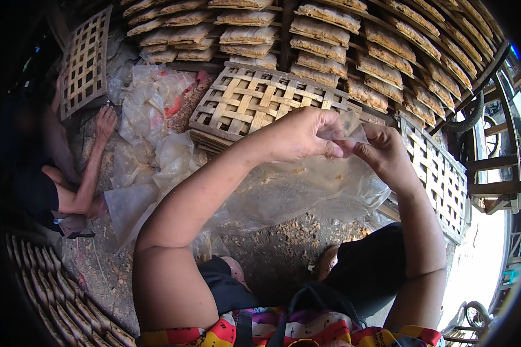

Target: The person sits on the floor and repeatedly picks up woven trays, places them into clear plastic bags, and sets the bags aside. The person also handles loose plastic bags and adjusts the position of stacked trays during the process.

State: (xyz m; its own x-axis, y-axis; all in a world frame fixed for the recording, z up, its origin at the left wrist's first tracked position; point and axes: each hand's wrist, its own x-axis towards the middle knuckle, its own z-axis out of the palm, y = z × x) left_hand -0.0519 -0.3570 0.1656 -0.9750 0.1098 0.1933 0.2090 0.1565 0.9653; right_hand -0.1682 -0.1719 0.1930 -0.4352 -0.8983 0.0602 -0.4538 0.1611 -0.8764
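Both of my hands pinch a thin, clear plastic sheet (pixel 352 126) in front of me, fingertips close together. My left hand (pixel 310 132) grips it with thumb and fingers, palm turned inward. My right hand (pixel 381 145) holds the sheet's edge from the other side. Beneath them spreads a large, cloudy plastic sheet (pixel 295 191) with brown crumbs on it; whether it joins the piece in my fingers I cannot tell. Just beyond my left hand lies a woven bamboo lattice tray (pixel 251 99) on top of a stack.
Racks of pale brown slabs (pixel 325 32) rise ahead, with more slabs (pixel 60 299) at lower left. A person's hand (pixel 106 121) is at left, near an upright lattice tray (pixel 86 63). Crumpled plastic (pixel 145 104) lies between us. Another lattice tray (pixel 436 173) leans at right.
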